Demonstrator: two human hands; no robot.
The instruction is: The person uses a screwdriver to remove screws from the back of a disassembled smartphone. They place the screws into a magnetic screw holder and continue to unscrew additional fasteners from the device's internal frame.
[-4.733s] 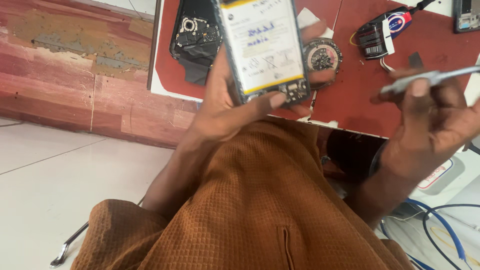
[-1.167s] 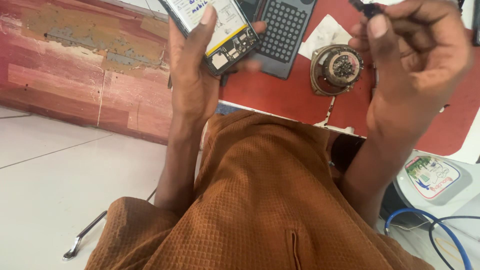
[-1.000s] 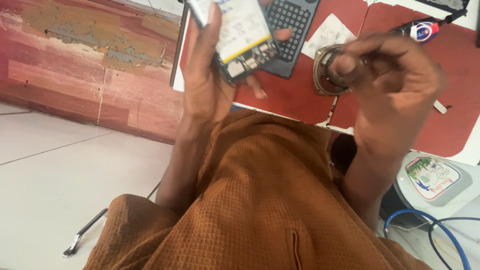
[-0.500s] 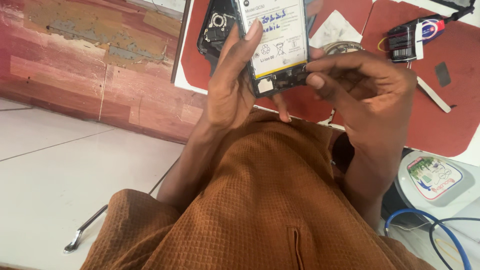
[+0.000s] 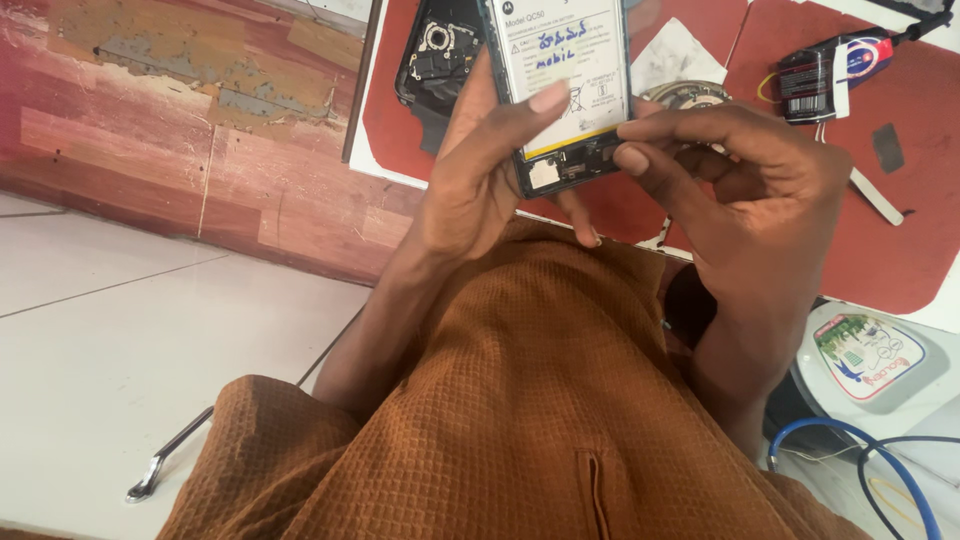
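Since half a second ago, my right hand point(image 5: 745, 190) has slid a little closer along the bottom edge of the opened phone point(image 5: 565, 85), and the phone sits slightly higher in view, its top now cut off by the frame. My left hand point(image 5: 480, 170) holds the phone from the left, thumb pressed flat across the white battery point(image 5: 565, 50) and fingers wrapped behind. My right hand is curled narrow, forefinger and thumb tips pinching at the phone's lower right corner; I cannot tell if anything small is between them.

Both hands hover above the near edge of the desk point(image 5: 380, 175), over my knee in the brown cloth point(image 5: 520, 400). Open room lies to the left, over the pale floor point(image 5: 130, 350) and the worn red wall panel point(image 5: 180, 120).

On the red mat point(image 5: 830, 210) behind the phone lie a black phone back cover point(image 5: 435, 60), a round metal part point(image 5: 690, 95) partly hidden by my right fingers, a small black battery pack with wires point(image 5: 825, 70), and a flat pale strip point(image 5: 875, 195). To the lower right, a blue cable point(image 5: 880, 460) curls beside a round lidded tub point(image 5: 875, 350).
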